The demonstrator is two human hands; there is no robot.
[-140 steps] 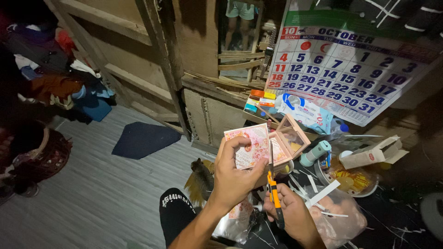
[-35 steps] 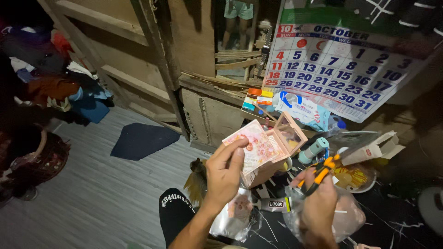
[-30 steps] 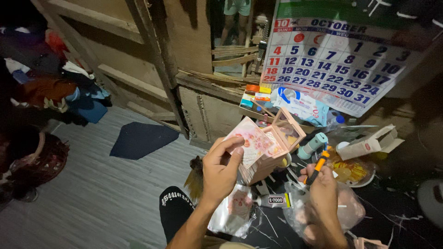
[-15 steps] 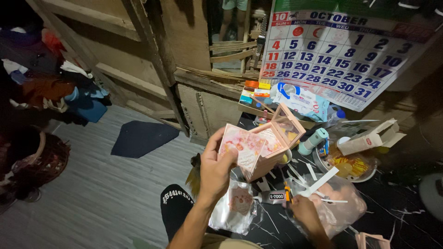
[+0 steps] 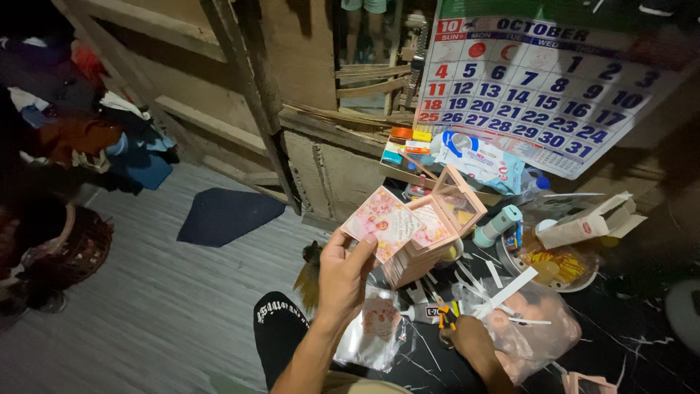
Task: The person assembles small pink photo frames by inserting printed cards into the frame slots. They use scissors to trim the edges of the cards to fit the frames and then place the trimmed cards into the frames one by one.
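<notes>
Two hands busy — left hand (image 5: 348,271) holds pink card (image 5: 384,222).

A dark marbled bench (image 5: 642,343) fills the lower right of the frame. On it lie white paper strips (image 5: 503,288), a clear plastic bag (image 5: 536,335), a glue tube (image 5: 419,312) and a bowl (image 5: 558,266). At lower left, the grey plank floor (image 5: 146,314) carries a dark mat (image 5: 226,215).

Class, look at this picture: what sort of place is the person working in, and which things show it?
Probably a home craft corner, not a workshop. A wall calendar hangs on rough wooden boards, clothes are piled on the floor, and the left hand holds pink printed cards over a dark table strewn with paper strips.
</notes>
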